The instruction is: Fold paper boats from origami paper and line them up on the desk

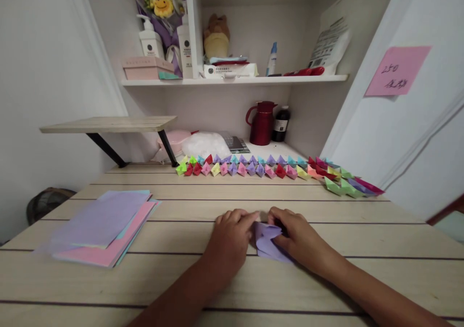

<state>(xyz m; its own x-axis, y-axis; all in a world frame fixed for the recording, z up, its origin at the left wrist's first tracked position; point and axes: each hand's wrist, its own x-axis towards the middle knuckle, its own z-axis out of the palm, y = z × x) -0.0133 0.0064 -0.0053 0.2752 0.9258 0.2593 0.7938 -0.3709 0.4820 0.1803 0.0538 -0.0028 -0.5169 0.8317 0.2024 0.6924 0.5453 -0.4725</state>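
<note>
A partly folded sheet of purple origami paper [267,240] lies on the wooden table, in front of me. My right hand [295,233] pinches its right side, and a flap of the paper is lifted and bent there. At the paper's left edge, my left hand [234,237] is closed with its index finger reaching along the top corner; its thumb is mostly hidden. To the left lies a loose stack of coloured paper sheets [105,220], a purple one on top. Folded paper boats [242,169] in many colours stand in two rows along the table's back edge.
More folded boats [350,184] cluster at the back right. A small raised shelf [112,123] on black legs stands at the back left. Behind the rows are a plastic bag [206,145], a red thermos jug [262,124] and a dark bottle [281,124].
</note>
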